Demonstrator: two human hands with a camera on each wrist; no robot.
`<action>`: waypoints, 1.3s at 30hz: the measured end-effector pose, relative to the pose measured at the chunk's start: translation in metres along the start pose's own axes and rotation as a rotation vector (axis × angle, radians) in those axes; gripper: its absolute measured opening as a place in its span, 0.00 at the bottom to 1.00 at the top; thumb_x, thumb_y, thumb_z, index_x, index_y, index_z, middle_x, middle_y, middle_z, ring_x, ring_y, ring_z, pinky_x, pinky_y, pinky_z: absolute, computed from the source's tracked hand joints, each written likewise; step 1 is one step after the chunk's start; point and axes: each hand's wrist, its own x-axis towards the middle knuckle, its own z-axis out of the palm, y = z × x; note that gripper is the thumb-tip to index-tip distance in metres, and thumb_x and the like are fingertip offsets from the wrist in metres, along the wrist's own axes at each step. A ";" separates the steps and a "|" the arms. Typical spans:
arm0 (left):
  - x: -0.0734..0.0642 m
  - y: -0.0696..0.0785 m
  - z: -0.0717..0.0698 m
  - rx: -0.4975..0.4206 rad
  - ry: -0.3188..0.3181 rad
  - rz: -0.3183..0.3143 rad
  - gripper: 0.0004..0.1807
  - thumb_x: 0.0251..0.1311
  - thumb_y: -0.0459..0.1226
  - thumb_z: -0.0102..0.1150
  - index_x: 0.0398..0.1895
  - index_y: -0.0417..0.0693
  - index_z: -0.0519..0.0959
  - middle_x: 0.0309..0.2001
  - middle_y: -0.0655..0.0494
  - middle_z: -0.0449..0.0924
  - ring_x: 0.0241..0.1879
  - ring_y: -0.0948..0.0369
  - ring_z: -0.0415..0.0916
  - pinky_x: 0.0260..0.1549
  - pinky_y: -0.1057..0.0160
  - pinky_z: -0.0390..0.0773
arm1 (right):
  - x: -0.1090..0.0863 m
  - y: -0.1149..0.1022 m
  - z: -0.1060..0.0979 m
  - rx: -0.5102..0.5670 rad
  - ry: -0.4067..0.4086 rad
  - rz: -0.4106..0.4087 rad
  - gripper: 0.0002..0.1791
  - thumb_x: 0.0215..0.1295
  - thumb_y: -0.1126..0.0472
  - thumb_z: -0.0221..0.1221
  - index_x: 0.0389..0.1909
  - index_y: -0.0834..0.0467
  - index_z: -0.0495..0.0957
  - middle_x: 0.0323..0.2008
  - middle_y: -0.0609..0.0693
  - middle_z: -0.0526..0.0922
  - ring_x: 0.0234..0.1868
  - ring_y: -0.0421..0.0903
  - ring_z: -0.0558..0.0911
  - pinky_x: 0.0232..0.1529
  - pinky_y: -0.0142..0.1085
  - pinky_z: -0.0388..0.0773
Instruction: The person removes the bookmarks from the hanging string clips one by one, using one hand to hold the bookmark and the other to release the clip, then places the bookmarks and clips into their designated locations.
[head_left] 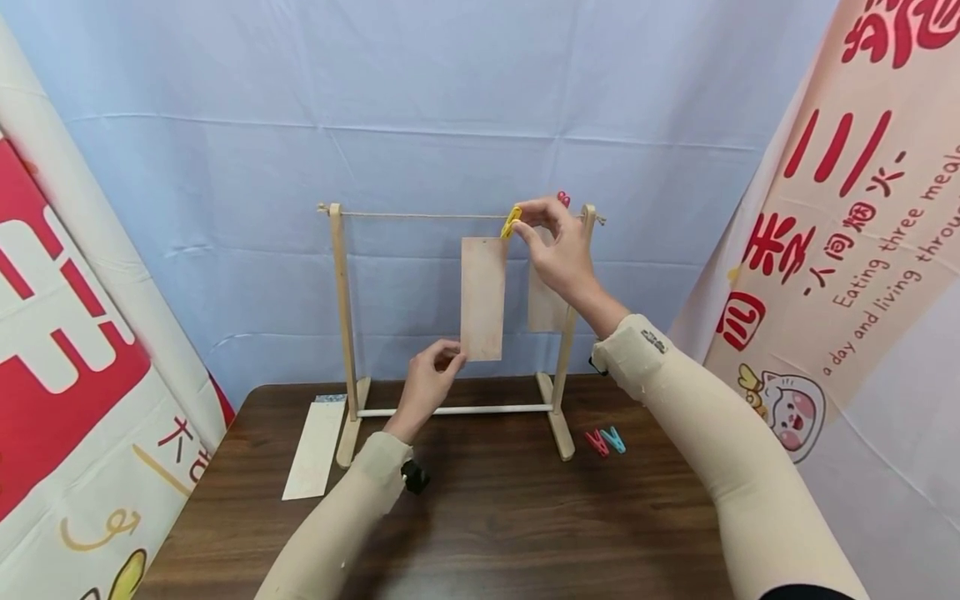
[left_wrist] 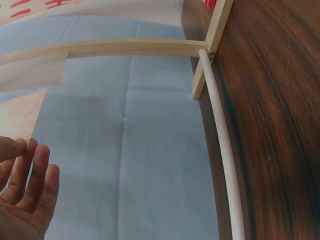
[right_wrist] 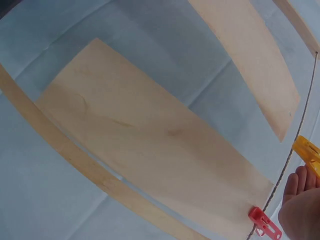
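A thin, pale wooden card (head_left: 482,300) stands upright just below the string (head_left: 420,216). My left hand (head_left: 429,385) pinches its lower left corner between thumb and fingertips. Near its upper right corner, my right hand (head_left: 558,250) pinches a yellow clothespin (head_left: 512,222) at the string. In the right wrist view the clothespin (right_wrist: 306,152) meets the string, and the card's corner lies slightly apart from it. A second card (right_wrist: 150,130) hangs from the string by a red clothespin (right_wrist: 264,222); in the head view my right hand partly hides it.
The string spans a wooden frame with a left post (head_left: 342,308), a right post (head_left: 564,358) and a white lower bar (head_left: 457,410). Another pale card (head_left: 315,450) lies on the table (head_left: 510,525) at left. A pink clothespin (head_left: 597,442) and a blue clothespin (head_left: 613,440) lie right.
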 end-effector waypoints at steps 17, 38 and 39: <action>-0.019 -0.012 -0.012 0.034 0.056 -0.028 0.09 0.72 0.38 0.71 0.49 0.44 0.88 0.42 0.50 0.91 0.40 0.56 0.86 0.45 0.49 0.85 | -0.027 0.015 0.009 0.057 -0.068 0.065 0.17 0.73 0.75 0.64 0.60 0.74 0.76 0.53 0.69 0.81 0.53 0.58 0.82 0.62 0.49 0.77; -0.042 -0.022 -0.023 0.071 0.070 -0.112 0.07 0.72 0.38 0.70 0.49 0.46 0.88 0.41 0.53 0.91 0.43 0.56 0.87 0.46 0.58 0.84 | -0.062 0.035 0.015 0.111 -0.060 0.133 0.19 0.74 0.72 0.66 0.62 0.70 0.78 0.52 0.65 0.83 0.52 0.49 0.82 0.59 0.33 0.77; -0.043 -0.023 -0.024 0.073 0.068 -0.114 0.07 0.73 0.38 0.70 0.49 0.46 0.88 0.42 0.53 0.91 0.43 0.56 0.87 0.46 0.57 0.84 | -0.064 0.036 0.016 0.113 -0.059 0.135 0.19 0.73 0.72 0.65 0.62 0.70 0.78 0.52 0.65 0.83 0.52 0.49 0.81 0.58 0.33 0.77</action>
